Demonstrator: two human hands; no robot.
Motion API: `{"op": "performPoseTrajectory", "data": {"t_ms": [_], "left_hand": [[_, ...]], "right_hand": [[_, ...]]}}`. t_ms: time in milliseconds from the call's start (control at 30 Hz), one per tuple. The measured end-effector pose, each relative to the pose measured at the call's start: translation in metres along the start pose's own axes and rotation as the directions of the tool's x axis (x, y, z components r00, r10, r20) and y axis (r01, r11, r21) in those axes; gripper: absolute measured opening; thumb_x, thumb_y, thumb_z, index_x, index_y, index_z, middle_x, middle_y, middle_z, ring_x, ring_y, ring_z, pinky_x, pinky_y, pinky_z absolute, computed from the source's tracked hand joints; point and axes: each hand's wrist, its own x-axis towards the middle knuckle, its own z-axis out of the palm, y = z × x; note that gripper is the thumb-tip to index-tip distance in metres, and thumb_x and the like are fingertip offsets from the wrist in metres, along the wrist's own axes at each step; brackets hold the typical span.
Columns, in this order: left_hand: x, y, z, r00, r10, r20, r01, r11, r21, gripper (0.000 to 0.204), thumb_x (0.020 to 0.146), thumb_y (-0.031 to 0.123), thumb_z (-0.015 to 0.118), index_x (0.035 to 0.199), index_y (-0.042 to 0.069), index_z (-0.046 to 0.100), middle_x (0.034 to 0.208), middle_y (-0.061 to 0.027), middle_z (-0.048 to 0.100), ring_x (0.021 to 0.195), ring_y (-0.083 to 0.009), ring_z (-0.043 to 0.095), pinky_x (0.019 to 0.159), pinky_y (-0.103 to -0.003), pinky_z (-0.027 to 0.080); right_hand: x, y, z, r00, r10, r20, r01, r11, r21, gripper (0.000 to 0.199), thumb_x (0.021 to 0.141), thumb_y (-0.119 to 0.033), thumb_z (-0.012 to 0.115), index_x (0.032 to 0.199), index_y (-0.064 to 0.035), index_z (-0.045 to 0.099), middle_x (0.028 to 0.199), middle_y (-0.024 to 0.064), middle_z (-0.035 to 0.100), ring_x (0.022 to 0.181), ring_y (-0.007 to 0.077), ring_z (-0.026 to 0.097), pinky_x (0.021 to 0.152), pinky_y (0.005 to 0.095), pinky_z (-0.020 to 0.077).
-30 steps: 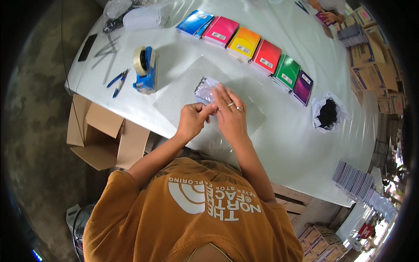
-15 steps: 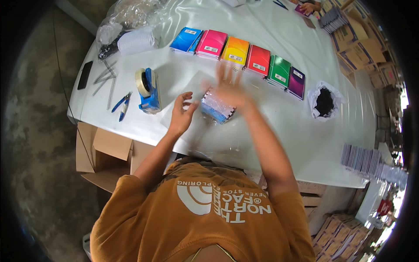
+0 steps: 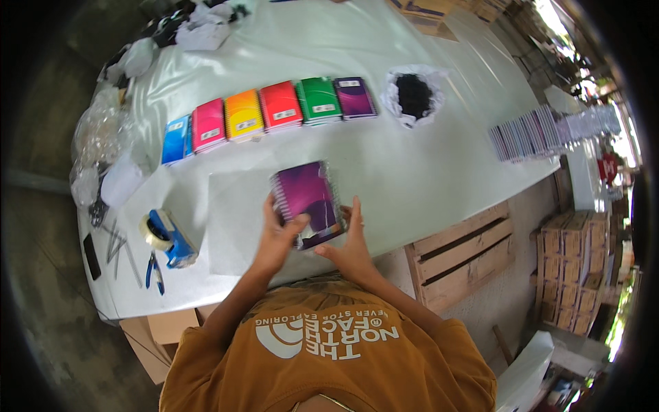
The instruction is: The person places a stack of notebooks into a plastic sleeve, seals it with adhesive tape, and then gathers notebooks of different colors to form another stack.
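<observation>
A bundle of spiral notebooks with a purple cover (image 3: 310, 196) on top, glossy as if in clear plastic film, is tilted over the near part of the table. My left hand (image 3: 278, 237) grips its lower left side, thumb across the cover. My right hand (image 3: 351, 250) is at the lower right corner, thumb and fingers spread apart around it. Beyond lies a row of notebook stacks: blue (image 3: 177, 139), pink (image 3: 209, 123), yellow (image 3: 244, 113), red (image 3: 280, 105), green (image 3: 318, 99) and purple (image 3: 355, 96).
A blue tape dispenser (image 3: 175, 240), pliers (image 3: 155, 273), loose wire spirals (image 3: 118, 248) and a phone (image 3: 91, 256) lie at the left. A white bag (image 3: 392, 93) of black pieces stands beyond the row. Notebooks (image 3: 525, 134) stand in a line at the right edge.
The bundle, earlier low on the table with my blurred right hand over it, is now held up with its purple cover showing. My left hand has closed on it. The view has swung right.
</observation>
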Motion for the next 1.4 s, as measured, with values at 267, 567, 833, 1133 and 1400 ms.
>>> {"op": "performPoseTrajectory", "data": {"t_ms": [267,567,833,1133,1400], "left_hand": [[0.060,0.019,0.114,0.779,0.008,0.627,-0.126,0.982,0.143,0.062,0.096,0.036,0.039,0.144,0.002,0.016,0.146,-0.0166,0.024,0.135,-0.0285,0.024,0.110,-0.040,0.018],[0.099,-0.010,0.119,0.927,-0.237,0.290,0.083,0.884,0.460,0.037,0.093,0.019,0.049,0.124,-0.001,0.048,0.111,-0.0110,0.060,0.106,-0.0197,0.054,0.093,-0.033,0.040],[0.124,-0.006,0.100,0.992,-0.099,0.084,0.032,0.814,0.580,0.033,0.091,0.014,0.053,0.121,0.000,0.051,0.110,-0.0110,0.060,0.101,-0.0182,0.056,0.090,-0.031,0.043],[0.144,-0.004,0.123,0.977,-0.081,0.200,-0.036,0.852,0.522,0.031,0.090,0.013,0.055,0.119,0.001,0.053,0.109,-0.0098,0.062,0.100,-0.0168,0.058,0.085,-0.030,0.045],[0.237,0.009,0.116,0.821,0.477,0.315,-0.450,0.200,0.870,0.041,0.079,0.012,0.066,0.118,0.005,0.056,0.121,-0.0143,0.056,0.112,-0.0293,0.053,0.091,-0.039,0.045]], "right_hand": [[0.057,0.039,-0.179,0.824,0.004,-0.566,-0.151,0.965,-0.213,0.120,0.052,-0.024,0.086,0.142,0.0025,0.011,0.133,0.0265,0.029,0.125,0.0365,0.030,0.105,0.0447,0.0275],[0.144,0.103,-0.423,0.577,-0.258,-0.775,-0.407,0.732,-0.546,0.105,0.054,-0.019,0.084,0.140,-0.0062,0.024,0.130,0.0269,0.036,0.121,0.0402,0.031,0.102,0.0501,0.0271],[0.125,-0.044,-0.458,0.077,-0.600,-0.796,-0.270,0.756,-0.596,0.092,0.050,-0.031,0.088,0.126,-0.0015,0.046,0.115,0.0236,0.050,0.110,0.0371,0.043,0.093,0.0430,0.0361],[0.158,-0.058,-0.734,0.239,-0.215,-0.947,-0.932,0.222,-0.285,0.100,0.067,-0.079,0.046,0.143,-0.0149,0.030,0.145,0.0292,0.021,0.133,0.0468,0.021,0.105,0.0598,0.0174],[0.192,-0.095,-0.540,0.385,-0.842,-0.378,-0.288,0.279,-0.916,0.058,0.084,-0.046,0.061,0.128,-0.0091,0.051,0.118,0.0167,0.057,0.104,0.0293,0.057,0.085,0.0417,0.0442]]}}
